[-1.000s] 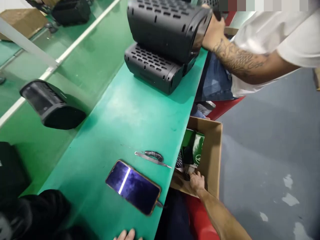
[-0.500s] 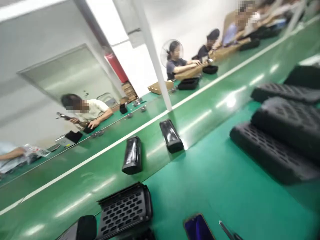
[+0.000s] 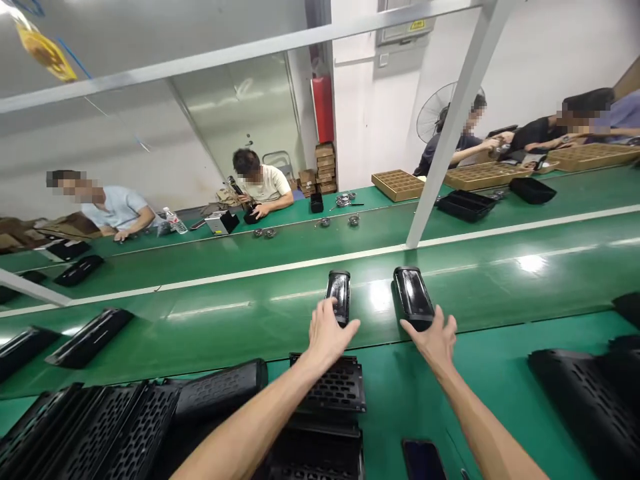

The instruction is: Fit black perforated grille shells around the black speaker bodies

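A: What's the setting?

B: A workshop with a white wall, a red cabinet (image 3: 323, 110) on it, and co-workers seated beyond a green belt (image 3: 280, 327).

A: Where are the pieces?

B: Two glossy black housings rest on the belt, close to its near edge: the left housing (image 3: 341, 285) and, a little apart, the right housing (image 3: 411, 290).

A: Are they gripped?

B: Not that I can see. The left hand (image 3: 333, 330) reaches over the left housing's near end, fingers spread. The right hand (image 3: 431, 337) has its thumb and fingers parted about the near end of the right one. Whether either hand touches, I can't tell.

A: How would they handle?

B: Stiff and fairly light, I'd judge, probably hollow. The shiny faces look slippery and easy to scratch, so better to pinch the darker sides.

A: Anything on the counter (image 3: 390, 393)?

B: A perforated panel (image 3: 343, 388) lies by its far edge, against the belt; a phone (image 3: 424, 460) lies farther from that edge.
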Demonstrator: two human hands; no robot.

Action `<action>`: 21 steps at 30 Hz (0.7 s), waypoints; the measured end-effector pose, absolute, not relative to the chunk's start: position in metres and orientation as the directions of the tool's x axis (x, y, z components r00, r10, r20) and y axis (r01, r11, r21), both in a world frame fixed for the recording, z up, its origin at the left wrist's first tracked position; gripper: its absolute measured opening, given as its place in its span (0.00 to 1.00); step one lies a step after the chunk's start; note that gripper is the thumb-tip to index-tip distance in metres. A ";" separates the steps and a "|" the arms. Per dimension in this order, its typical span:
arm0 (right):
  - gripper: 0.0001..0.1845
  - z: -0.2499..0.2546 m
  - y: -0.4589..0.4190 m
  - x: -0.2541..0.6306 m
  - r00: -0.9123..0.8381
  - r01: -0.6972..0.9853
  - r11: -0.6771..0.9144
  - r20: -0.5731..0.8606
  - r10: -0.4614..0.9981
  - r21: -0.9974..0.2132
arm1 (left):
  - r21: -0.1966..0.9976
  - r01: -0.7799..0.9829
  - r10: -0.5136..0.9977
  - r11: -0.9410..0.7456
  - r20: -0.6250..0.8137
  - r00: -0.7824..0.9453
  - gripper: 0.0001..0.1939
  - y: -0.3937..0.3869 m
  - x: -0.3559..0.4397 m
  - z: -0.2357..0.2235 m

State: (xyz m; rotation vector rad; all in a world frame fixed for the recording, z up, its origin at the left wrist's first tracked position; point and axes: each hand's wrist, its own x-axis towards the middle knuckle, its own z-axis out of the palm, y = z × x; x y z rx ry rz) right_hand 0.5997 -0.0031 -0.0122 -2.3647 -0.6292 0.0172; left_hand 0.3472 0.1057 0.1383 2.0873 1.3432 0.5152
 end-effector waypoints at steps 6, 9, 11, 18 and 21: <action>0.50 -0.024 0.039 0.604 0.930 0.344 -0.712 0.114 0.351 -0.612 | 0.429 0.886 0.908 -0.175 -0.277 0.314 0.52 0.173 0.400 0.085; 0.47 -0.005 0.040 0.616 0.928 0.355 -0.729 0.124 0.352 -0.586 | 0.411 0.892 0.897 -0.190 -0.297 0.328 0.50 0.169 0.404 0.070; 0.46 0.023 0.038 0.631 0.911 0.401 -0.735 0.155 0.382 -0.546 | 0.399 0.890 0.885 -0.222 -0.302 0.355 0.47 0.171 0.403 0.077; 0.44 0.148 -0.009 0.650 0.702 0.698 -0.643 0.127 0.700 -0.316 | 0.393 0.773 0.690 -0.499 -0.360 0.628 0.35 0.211 0.414 0.179; 0.39 0.171 -0.038 0.630 0.618 0.770 -0.615 -0.043 0.785 -0.167 | 0.442 0.652 0.453 -0.616 -0.478 0.752 0.27 0.198 0.426 0.226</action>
